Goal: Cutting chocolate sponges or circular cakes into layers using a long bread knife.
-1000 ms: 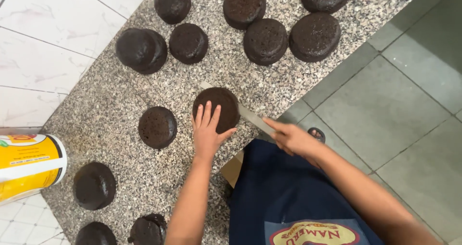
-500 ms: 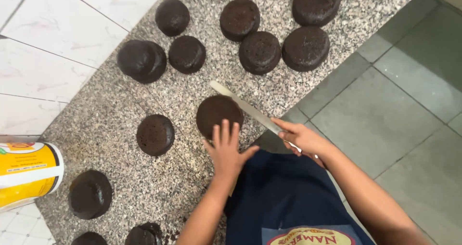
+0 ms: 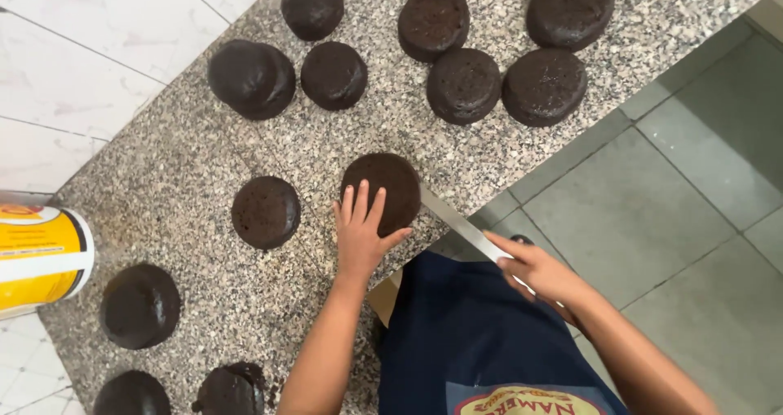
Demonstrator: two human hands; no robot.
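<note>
Knife blade (image 3: 457,223) vanishes under the cake (image 3: 383,188) beneath left hand (image 3: 361,237).

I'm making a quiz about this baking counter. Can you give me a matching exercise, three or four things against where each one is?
Things:
1. left hand
2. right hand
3. yellow tub
4. grey floor tiles

Places:
A. far left edge of the view
B. flat on the nearest dark round cake
C. beyond the speckled counter edge, on the right
D. gripping the long knife

Pairs: 1-B, 2-D, 3-A, 4-C
</note>
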